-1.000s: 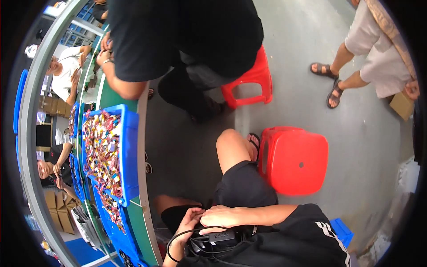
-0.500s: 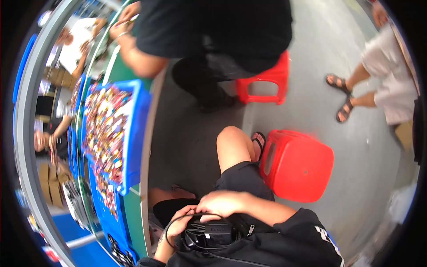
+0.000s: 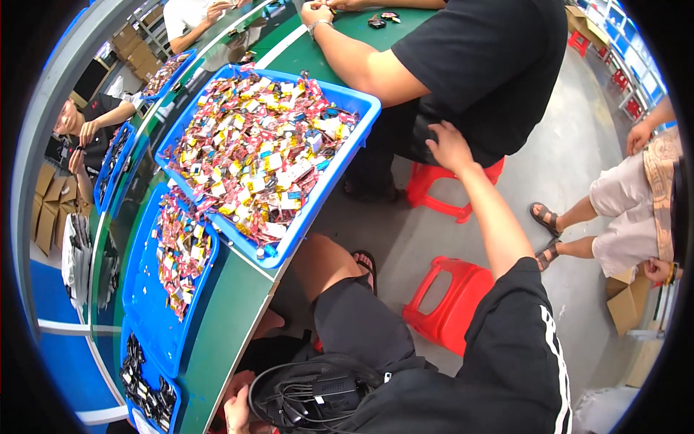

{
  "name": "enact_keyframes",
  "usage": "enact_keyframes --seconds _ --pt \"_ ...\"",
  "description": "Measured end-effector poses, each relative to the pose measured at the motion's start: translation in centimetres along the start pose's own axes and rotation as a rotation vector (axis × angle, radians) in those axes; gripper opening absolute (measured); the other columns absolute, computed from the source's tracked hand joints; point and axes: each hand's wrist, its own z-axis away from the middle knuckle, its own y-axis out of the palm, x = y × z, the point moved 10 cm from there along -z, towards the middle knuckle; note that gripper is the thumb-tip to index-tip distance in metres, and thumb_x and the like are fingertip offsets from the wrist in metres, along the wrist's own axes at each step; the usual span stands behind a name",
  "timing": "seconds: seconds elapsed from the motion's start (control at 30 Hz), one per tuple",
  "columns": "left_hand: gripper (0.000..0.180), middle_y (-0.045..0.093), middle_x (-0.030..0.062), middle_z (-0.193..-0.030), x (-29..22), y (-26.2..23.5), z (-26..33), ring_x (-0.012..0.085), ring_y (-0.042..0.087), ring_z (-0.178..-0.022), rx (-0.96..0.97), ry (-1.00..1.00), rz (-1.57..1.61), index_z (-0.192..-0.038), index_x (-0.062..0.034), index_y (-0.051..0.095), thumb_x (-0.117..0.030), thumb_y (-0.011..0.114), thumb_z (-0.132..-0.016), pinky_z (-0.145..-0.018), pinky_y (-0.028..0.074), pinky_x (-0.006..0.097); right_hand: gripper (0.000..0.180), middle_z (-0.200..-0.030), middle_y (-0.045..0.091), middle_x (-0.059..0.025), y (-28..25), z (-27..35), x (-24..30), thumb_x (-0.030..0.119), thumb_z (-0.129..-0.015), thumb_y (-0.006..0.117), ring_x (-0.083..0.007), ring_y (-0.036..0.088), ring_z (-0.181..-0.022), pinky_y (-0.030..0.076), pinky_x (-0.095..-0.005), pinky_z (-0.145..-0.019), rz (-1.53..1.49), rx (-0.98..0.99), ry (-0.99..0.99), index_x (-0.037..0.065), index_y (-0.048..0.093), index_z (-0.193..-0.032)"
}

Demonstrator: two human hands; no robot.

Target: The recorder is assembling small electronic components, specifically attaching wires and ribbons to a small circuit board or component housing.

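Long and green, the worktop (image 3: 238,311) runs along the person's left side, and blue trays stand on it in a row. The biggest blue tray (image 3: 329,184) is heaped with small red, yellow and white packets (image 3: 253,159); its corner sticks out over the worktop's edge, probably so that a seated worker can reach into it easily. A second tray (image 3: 148,318) beside it holds a thinner layer of the same packets.

The right hand (image 3: 450,147) is stretched far forward, fingers loosely spread and holding nothing — it rests against the side of a co-worker in a black shirt (image 3: 484,65), who sits on a red stool (image 3: 434,192) at the worktop. The left hand (image 3: 238,412) is low in the lap, touching a black device with cables (image 3: 311,394); whether its fingers close around it, I cannot tell, because most of the hand is hidden.

An unoccupied red stool (image 3: 452,304) stands on the grey floor just beside the person's knee. Another person in sandals (image 3: 622,217) stands at the right.
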Motion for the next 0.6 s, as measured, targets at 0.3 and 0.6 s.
enact_keyframes --seconds 0.3,0.6 --pt "0.034 0.062 0.0137 -0.121 4.1 -1.7 -0.5 0.0233 0.058 -0.107 -0.069 -0.159 0.084 -0.128 -0.0010 0.054 -0.016 0.054 -0.097 -0.090 0.047 0.031 0.025 -0.131 0.050 -0.0180 4.1 1.1 8.0 0.013 -0.087 0.053 -0.0294 0.044 -0.128 0.046 -0.0444 -0.094 0.076 -0.241 -0.142 0.009 0.068 -0.106" --pt "0.035 0.061 0.0138 -0.121 5.7 -2.4 -1.5 0.0233 0.059 -0.108 -0.219 -0.253 0.196 -0.128 -0.0021 0.054 -0.014 0.055 -0.096 -0.088 0.048 0.031 0.036 -0.156 0.018 -0.0217 10.1 0.5 8.3 0.028 -0.092 0.052 -0.0358 0.024 -0.141 0.040 -0.0470 -0.100 0.362 0.217 0.162 0.014 0.066 -0.121"
